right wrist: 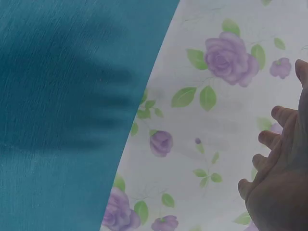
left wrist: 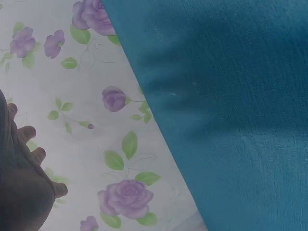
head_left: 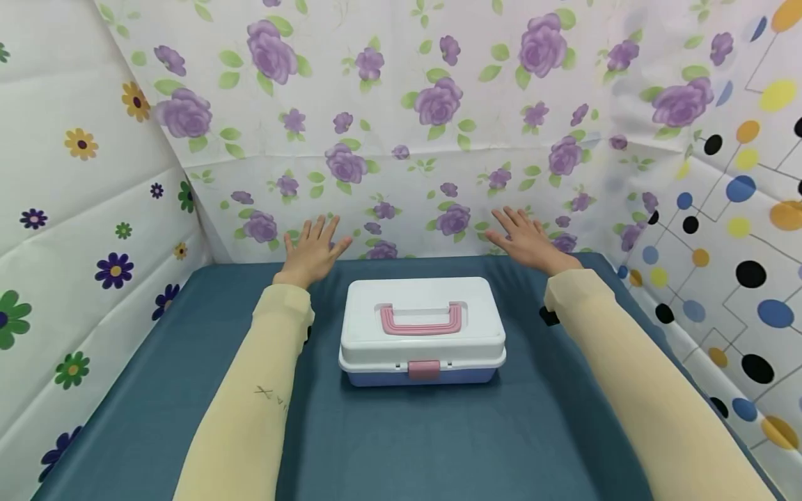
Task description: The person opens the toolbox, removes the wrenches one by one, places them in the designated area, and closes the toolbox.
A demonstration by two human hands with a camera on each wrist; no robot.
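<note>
A closed storage box (head_left: 422, 344) with a white lid, a blue base, a pink folding handle (head_left: 421, 327) and a pink latch (head_left: 424, 369) rests on the table in the head view. Beyond its left back corner, my left hand (head_left: 311, 254) is held out with fingers spread, holding nothing. My right hand (head_left: 525, 240) stretches out past the box's right back corner, its fingers also spread and nothing in it. Both wrist views catch part of the hands, the left hand (left wrist: 26, 173) and the right hand (right wrist: 284, 168), in front of the flowered cloth.
Dark blue-green cloth covers the table (head_left: 401, 445). A white curtain with purple roses (head_left: 401, 90) hangs along the back edge. Flowered cloth (head_left: 81, 188) lines the left side, and dotted cloth (head_left: 739, 243) the right.
</note>
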